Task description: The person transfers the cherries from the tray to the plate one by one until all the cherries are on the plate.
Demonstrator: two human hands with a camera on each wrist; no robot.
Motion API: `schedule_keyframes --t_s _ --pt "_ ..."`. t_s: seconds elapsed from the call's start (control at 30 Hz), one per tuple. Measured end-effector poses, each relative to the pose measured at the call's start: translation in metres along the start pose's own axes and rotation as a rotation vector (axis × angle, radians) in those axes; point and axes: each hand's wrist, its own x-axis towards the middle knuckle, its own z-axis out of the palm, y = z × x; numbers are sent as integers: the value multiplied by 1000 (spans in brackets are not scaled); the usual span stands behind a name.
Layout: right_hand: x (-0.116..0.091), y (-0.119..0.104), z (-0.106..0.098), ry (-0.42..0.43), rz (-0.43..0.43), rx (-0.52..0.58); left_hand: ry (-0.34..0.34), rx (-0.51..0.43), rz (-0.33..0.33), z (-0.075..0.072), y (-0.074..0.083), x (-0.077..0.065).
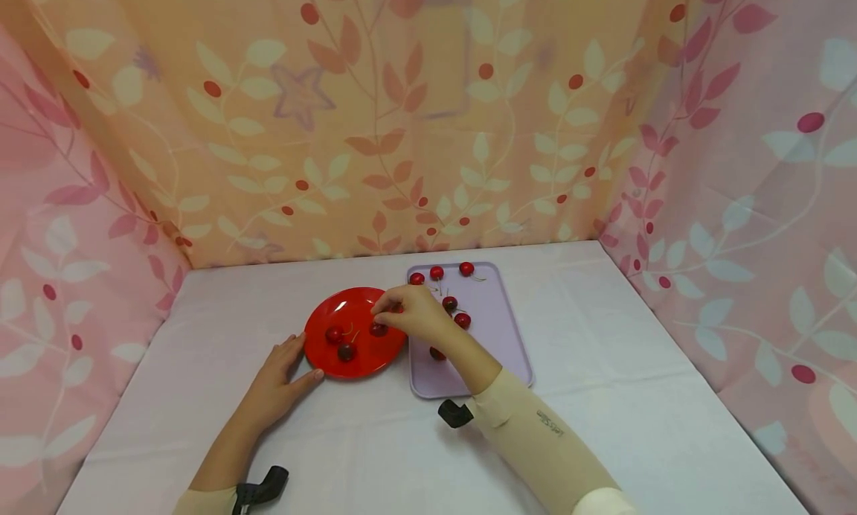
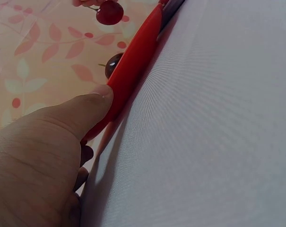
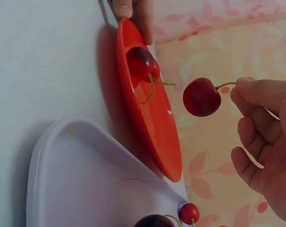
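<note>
My right hand (image 1: 418, 314) pinches a dark red cherry (image 3: 202, 97) by the tip of its green stem, thumb against index finger. In the right wrist view the cherry hangs apart from the plate's surface; in the head view it overlaps the right part of the red plate (image 1: 371, 362). Two more cherries lie on that plate, a bright red cherry (image 1: 334, 335) and a darker cherry (image 1: 346, 351), stems attached. At the plate's left edge rests my left hand (image 1: 273, 388), its fingers and thumb spread along the rim, the thumb (image 2: 98, 97) touching it.
Right beside the plate lies a pale purple tray (image 1: 498, 344) with several cherries, including one at its far edge (image 1: 466, 269) and one partly behind my right forearm (image 1: 437, 353). White cloth (image 1: 602, 396) covers the table. Floral curtains (image 1: 428, 128) enclose the back and sides.
</note>
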Motion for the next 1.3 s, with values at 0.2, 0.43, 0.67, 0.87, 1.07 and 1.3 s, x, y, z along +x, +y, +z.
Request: schedule_keyframes --t_s 0.2,0.43,0.67,0.87,1.07,1.3 --pt "5 1 10 -42 16 -9 -10 -3 -3 -1 0 0" --pt "8 6 22 -82 40 -16 -11 4 -10 -1 -2 2" --pt "10 10 30 -98 50 -1 -17 5 -13 -1 -3 2" --pt "12 15 35 -101 39 8 -20 0 -11 -1 -3 2" --pt "16 18 40 -64 52 16 -20 7 -11 -1 -2 2" --pt "25 20 38 -32 47 -81 -19 1 -9 -1 -2 2"
